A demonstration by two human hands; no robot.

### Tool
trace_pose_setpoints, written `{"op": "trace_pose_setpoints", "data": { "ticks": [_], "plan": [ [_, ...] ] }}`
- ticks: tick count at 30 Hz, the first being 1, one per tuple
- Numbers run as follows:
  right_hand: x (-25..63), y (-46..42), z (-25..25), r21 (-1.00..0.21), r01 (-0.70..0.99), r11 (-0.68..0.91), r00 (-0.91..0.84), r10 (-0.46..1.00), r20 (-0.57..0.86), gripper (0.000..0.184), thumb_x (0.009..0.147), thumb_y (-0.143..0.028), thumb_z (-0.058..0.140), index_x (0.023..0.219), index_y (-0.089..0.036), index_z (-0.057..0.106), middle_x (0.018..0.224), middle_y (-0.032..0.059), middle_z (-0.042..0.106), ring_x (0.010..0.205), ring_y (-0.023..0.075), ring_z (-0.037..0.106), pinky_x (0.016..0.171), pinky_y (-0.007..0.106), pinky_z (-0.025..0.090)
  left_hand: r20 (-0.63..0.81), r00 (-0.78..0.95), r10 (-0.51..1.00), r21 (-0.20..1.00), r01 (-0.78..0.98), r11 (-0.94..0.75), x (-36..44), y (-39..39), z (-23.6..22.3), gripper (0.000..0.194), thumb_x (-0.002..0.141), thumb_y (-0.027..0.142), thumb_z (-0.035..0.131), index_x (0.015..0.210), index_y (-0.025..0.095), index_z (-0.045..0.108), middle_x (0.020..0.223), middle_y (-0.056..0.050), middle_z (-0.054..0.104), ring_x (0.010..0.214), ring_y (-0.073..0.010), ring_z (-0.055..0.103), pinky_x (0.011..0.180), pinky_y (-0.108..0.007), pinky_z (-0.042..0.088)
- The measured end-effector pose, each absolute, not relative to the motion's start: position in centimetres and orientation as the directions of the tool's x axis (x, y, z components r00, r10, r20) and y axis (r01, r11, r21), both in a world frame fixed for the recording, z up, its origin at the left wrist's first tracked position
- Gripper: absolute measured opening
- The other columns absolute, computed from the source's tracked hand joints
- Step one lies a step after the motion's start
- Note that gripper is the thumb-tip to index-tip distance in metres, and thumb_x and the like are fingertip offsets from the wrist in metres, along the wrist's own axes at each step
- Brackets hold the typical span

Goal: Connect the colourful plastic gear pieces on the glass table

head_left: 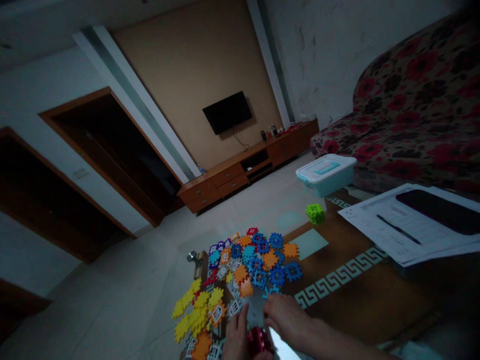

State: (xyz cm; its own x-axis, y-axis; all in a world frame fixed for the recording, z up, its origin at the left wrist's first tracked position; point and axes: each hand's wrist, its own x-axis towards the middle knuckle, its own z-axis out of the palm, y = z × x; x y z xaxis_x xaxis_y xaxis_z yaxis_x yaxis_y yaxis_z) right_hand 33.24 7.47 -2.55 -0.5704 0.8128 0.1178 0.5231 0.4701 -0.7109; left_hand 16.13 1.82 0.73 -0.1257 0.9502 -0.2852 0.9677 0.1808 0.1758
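A heap of flat interlocking plastic tiles (240, 270) in blue, orange, yellow, white and red lies on a glass-topped table (337, 280). My left hand (236, 335) sits at the bottom edge with its fingers curled round a red block piece (259, 341). My right hand (287, 315) comes in from the lower right, fingers bent and pressed near the same red piece and the tiles beside it. A green cube built of tiles (315, 213) stands apart, farther back on the table.
White papers (405, 227) with a pen and a dark tablet (442, 210) lie at the table's right. A pale blue lidded box (326, 173) stands behind. A floral sofa (412, 115) is at the right; a TV cabinet (243, 172) lines the far wall.
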Motion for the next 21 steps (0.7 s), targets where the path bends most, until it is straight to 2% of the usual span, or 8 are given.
{"op": "trace_pose_setpoints", "data": {
  "ticks": [2, 4, 6, 8, 12, 14, 17, 21],
  "plan": [
    [33.9, 9.6, -1.2, -0.641, 0.594, 0.486, -0.555, 0.824, 0.111, 0.017, 0.08, -0.011, 0.056, 0.084, -0.017, 0.072, 0.097, 0.0109, 0.071, 0.092, 0.0264, 0.063, 0.079, 0.034, 0.047, -0.224, -0.046, 0.973, 0.197, 0.976, 0.091, 16.1, 2.9, 2.2, 0.087, 0.071, 0.034, 0.065, 0.147, 0.007, 0.033, 0.154, -0.019, 0.036, 0.143, -0.0285, 0.033, 0.117, -0.036, 0.029],
    [34.2, 12.3, 0.1, -0.587, 0.64, 0.496, -0.535, 0.836, 0.123, 0.027, 0.083, -0.008, 0.051, 0.097, -0.016, 0.072, 0.108, 0.0133, 0.069, 0.105, 0.0277, 0.06, 0.088, 0.036, 0.047, -0.245, 0.023, 0.969, 0.183, 0.983, 0.023, 16.9, 4.9, 3.7, 0.072, 0.08, 0.034, 0.056, 0.147, 0.013, 0.036, 0.157, -0.014, 0.032, 0.146, -0.0257, 0.027, 0.118, -0.038, 0.027],
    [33.8, 15.2, 0.7, -0.549, 0.69, 0.472, -0.494, 0.861, 0.12, 0.035, 0.085, -0.006, 0.047, 0.109, -0.016, 0.07, 0.122, 0.0154, 0.065, 0.116, 0.0293, 0.056, 0.095, 0.039, 0.045, -0.303, -0.003, 0.953, 0.107, 0.994, 0.037, 18.4, 7.8, 4.6, 0.066, 0.082, 0.028, 0.053, 0.146, 0.02, 0.039, 0.159, -0.009, 0.029, 0.147, -0.0254, 0.025, 0.119, -0.042, 0.027],
    [33.1, 18.0, 0.5, -0.515, 0.743, 0.428, -0.442, 0.891, 0.102, 0.042, 0.086, -0.007, 0.046, 0.123, -0.018, 0.065, 0.138, 0.0155, 0.056, 0.127, 0.031, 0.05, 0.101, 0.042, 0.042, -0.308, -0.022, 0.951, 0.048, 0.998, 0.038, 19.7, 11.0, 4.6, 0.069, 0.08, 0.026, 0.056, 0.147, 0.024, 0.036, 0.162, -0.006, 0.022, 0.149, -0.0268, 0.018, 0.12, -0.049, 0.022],
    [31.9, 22.0, -1.5, -0.488, 0.767, 0.418, -0.433, 0.897, 0.087, 0.055, 0.086, -0.014, 0.056, 0.14, -0.021, 0.051, 0.151, 0.0143, 0.043, 0.137, 0.0323, 0.039, 0.108, 0.047, 0.035, -0.272, 0.029, 0.962, 0.023, 0.999, -0.024, 19.5, 15.8, 2.7, 0.07, 0.082, 0.036, 0.057, 0.148, 0.028, 0.034, 0.162, -0.002, 0.018, 0.15, -0.029, 0.012, 0.12, -0.057, 0.018],
    [32.4, 22.8, -2.6, -0.481, 0.719, 0.501, -0.505, 0.853, 0.133, 0.052, 0.085, -0.018, 0.06, 0.137, -0.02, 0.054, 0.147, 0.014, 0.048, 0.133, 0.032, 0.043, 0.108, 0.047, 0.035, -0.279, 0.051, 0.959, 0.011, 0.999, -0.05, 18.1, 16.4, 1.9, 0.065, 0.085, 0.042, 0.053, 0.147, 0.029, 0.036, 0.162, -0.002, 0.02, 0.15, -0.0297, 0.015, 0.119, -0.059, 0.018],
    [34.1, 23.0, -3.5, -0.452, 0.664, 0.595, -0.578, 0.793, 0.193, 0.035, 0.087, -0.025, 0.061, 0.122, -0.02, 0.064, 0.131, 0.0123, 0.06, 0.123, 0.0306, 0.05, 0.103, 0.045, 0.038, -0.287, 0.027, 0.958, -0.05, 0.998, -0.043, 15.5, 15.2, 1.7, 0.06, 0.086, 0.039, 0.052, 0.145, 0.031, 0.04, 0.161, -0.001, 0.023, 0.149, -0.0276, 0.019, 0.12, -0.057, 0.017],
    [35.4, 23.7, -3.0, -0.461, 0.707, 0.537, -0.52, 0.836, 0.175, 0.021, 0.091, -0.028, 0.056, 0.1, -0.016, 0.071, 0.112, 0.0135, 0.065, 0.112, 0.029, 0.054, 0.096, 0.04, 0.042, -0.292, -0.055, 0.955, -0.125, 0.992, 0.019, 12.2, 12.9, 2.4, 0.05, 0.086, 0.036, 0.055, 0.136, 0.031, 0.052, 0.158, -0.002, 0.033, 0.147, -0.0276, 0.025, 0.119, -0.054, 0.021]
  ]
}}
